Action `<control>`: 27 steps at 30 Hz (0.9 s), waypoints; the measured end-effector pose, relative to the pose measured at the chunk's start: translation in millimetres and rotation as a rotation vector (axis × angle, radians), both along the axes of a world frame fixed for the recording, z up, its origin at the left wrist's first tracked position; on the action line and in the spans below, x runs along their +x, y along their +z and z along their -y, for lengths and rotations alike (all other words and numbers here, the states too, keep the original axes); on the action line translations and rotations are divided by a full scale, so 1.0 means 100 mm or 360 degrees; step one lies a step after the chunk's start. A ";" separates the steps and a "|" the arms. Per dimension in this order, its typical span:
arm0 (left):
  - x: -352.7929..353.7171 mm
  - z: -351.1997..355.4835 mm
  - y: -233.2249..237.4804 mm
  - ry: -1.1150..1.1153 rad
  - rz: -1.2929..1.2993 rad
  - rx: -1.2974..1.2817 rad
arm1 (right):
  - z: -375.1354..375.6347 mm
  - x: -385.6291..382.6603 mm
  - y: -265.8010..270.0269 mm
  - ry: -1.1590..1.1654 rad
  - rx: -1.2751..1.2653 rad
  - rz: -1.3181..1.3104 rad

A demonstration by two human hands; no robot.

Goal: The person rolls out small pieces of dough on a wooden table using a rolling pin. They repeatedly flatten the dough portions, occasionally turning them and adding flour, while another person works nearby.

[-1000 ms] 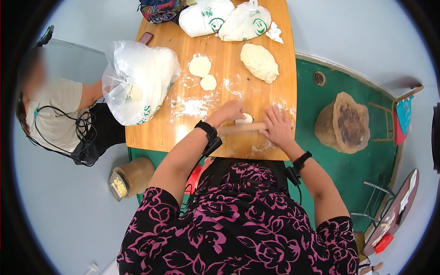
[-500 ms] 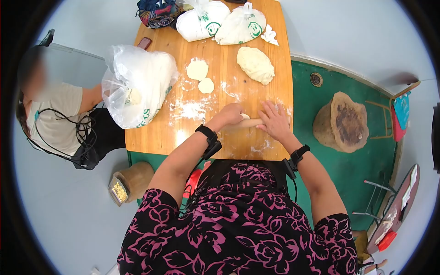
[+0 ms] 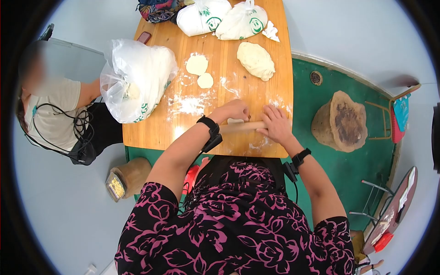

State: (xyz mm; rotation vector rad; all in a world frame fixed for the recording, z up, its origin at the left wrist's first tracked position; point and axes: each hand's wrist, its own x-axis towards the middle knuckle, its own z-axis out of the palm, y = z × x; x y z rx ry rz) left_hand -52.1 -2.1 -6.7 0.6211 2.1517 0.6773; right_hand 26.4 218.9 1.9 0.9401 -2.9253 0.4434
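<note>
My left hand is closed, fingers curled down by a small dough wrapper; its fingertips seem to pinch the wrapper's far edge, partly hidden. A wooden rolling pin lies along the near side of the wrapper. On the pin's right end rests my right hand, palm down, its thumb and fingers over the wood. Two flattened dough rounds lie touching farther up the table. A large dough lump sits beyond my right hand.
Loose flour covers part of the wooden table. A clear plastic bag stands at its left edge, near a seated person. Two tied white bags and a phone are farther back. A stump stool stands right.
My left hand has lifted slightly and its fingers have shifted along the wrapper, which shows now more to the left. The rolling pin has tilted a little. My right hand stays on it.
</note>
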 end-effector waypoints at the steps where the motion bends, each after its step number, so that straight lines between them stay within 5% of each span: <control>1: 0.00 -0.05 0.06 0.0074 -0.0009 0.0010 | 0.01 -0.10 0.00 -0.0025 0.0060 -0.0047; 8: 0.08 0.27 0.05 0.0498 0.0037 0.0040 | 0.04 -0.16 -0.05 -0.0065 0.0054 -0.0075; 11: 0.13 0.36 0.15 0.0325 0.0199 -0.0125 | -0.03 0.08 0.05 0.0050 -0.0019 0.0036; 14: 0.22 0.28 0.16 0.0224 -0.0191 -0.0299 | 0.01 -0.08 -0.01 -0.0018 0.0014 -0.0064; 17: 0.23 0.23 0.04 0.0570 -0.0229 -0.0184 | 0.06 -0.32 0.03 0.0029 -0.0032 -0.0147; 27: 0.03 0.16 0.04 -0.0085 -0.0103 -0.0047 | -0.13 0.19 -0.15 0.0076 0.0102 0.0034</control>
